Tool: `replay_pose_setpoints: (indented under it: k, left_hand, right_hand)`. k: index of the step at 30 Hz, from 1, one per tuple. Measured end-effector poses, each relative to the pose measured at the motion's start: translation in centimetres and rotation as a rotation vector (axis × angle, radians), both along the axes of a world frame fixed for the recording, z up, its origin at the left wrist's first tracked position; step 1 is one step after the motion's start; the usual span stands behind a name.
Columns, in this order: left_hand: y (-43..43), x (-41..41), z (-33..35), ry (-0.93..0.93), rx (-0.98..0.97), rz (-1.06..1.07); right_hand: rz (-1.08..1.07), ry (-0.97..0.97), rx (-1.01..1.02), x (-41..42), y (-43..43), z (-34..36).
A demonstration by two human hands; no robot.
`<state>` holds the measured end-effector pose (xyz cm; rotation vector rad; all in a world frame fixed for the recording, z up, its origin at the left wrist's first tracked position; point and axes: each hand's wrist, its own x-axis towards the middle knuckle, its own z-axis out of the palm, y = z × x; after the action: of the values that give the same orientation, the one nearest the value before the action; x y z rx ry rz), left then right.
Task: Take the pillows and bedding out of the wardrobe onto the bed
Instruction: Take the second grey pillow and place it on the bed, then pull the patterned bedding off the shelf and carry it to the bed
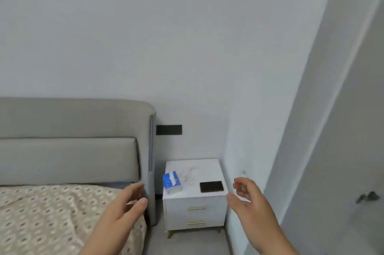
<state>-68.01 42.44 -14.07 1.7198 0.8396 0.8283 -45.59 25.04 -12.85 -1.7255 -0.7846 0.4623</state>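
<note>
Currently no pillows or bedding in either hand. Bed (52,219) sits lower left, covered with a beige patterned spread; grey padded headboard (68,140) against the wall behind it. Wardrobe: a pale panel runs up the right edge, with a dark handle-like fitting at lower right, but can't tell if that is it.

Left hand (122,207) hovers over the bed's right corner, fingers loosely spread, holding nothing. Right hand (249,200) is raised near the right-hand wall (249,130), fingers slightly curled, thumb apart, also holding nothing.

Between the hands, further back: white nightstand (194,202) with two drawers and gold pulls, wedged between headboard side and right wall. On top: blue tissue pack (172,182) at the left front, tilted; black flat rectangle (211,186) at the right front. Well apart from each other.

Black plate (169,129) on the back wall, just beside the headboard.

Open room: narrow floor strip (187,244) between bed edge and right wall, nightstand closing its far end.
</note>
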Motion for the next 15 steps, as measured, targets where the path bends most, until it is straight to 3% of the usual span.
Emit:
replay_pose_setpoints:
  k: [6,15]
  left_hand:
    - [-4.0,14.7,3.4,-0.005,0.091,-0.385]
    - [-12.8,32.0,7.1,-0.024,0.103,-0.894]
  right_hand:
    - [-0.432,-0.001,0.069,7.2,-9.7,1.8]
    - [-0.956,-0.078,0.061,11.4,-20.2,4.2]
